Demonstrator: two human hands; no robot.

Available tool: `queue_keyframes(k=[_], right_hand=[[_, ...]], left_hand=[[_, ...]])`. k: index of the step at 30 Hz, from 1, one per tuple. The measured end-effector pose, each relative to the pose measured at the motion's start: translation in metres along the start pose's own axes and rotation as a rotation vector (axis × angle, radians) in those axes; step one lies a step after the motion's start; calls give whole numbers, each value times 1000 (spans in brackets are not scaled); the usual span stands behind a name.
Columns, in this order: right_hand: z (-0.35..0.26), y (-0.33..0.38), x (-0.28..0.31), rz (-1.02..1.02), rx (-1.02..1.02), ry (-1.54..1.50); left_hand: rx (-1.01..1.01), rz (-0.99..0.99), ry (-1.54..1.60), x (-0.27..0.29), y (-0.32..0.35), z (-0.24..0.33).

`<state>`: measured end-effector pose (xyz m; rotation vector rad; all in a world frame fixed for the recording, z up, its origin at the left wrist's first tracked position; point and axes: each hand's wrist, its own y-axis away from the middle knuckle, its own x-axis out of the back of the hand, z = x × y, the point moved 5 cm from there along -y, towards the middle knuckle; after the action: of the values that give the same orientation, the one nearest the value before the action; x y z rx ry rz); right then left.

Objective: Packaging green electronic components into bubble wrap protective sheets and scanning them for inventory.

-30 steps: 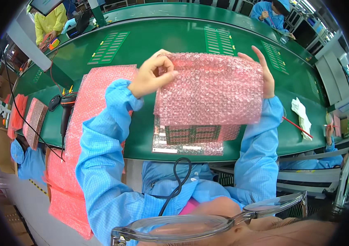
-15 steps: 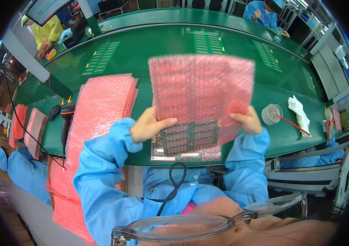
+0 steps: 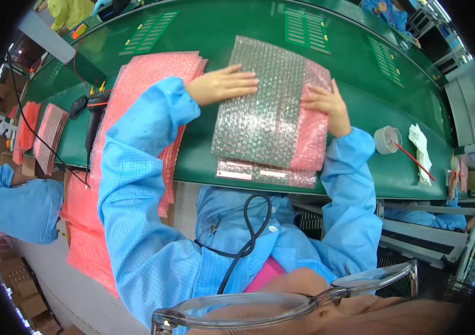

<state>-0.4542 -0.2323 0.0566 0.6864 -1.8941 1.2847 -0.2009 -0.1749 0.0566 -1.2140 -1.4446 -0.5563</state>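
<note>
In the head view, the pink bubble-wrap bag [image 3: 271, 111], held upright in the air half a second ago, is now laid flat on the green surface [image 3: 204, 39]. It is pressed down by the left hand [image 3: 221, 84] and right hand [image 3: 324, 103], both open and flat. A stack of pink bags [image 3: 142, 84] lies just left.

A bubble-wrap bag [image 3: 271, 106] lies at the tabletop's [image 3: 209, 33] near edge, a bag stack [image 3: 148, 84] to its left, a cup [image 3: 386, 139] to its right.
</note>
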Motion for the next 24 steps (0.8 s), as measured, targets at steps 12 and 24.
queue_keyframes(k=[12,24], right_hand=[[-2,34,-39,-32,-71,-63],[-5,30,-37,-30,-106,-120]], left_hand=[[71,-70,69,-54,32,41],[77,-94,130,-55,36,43]])
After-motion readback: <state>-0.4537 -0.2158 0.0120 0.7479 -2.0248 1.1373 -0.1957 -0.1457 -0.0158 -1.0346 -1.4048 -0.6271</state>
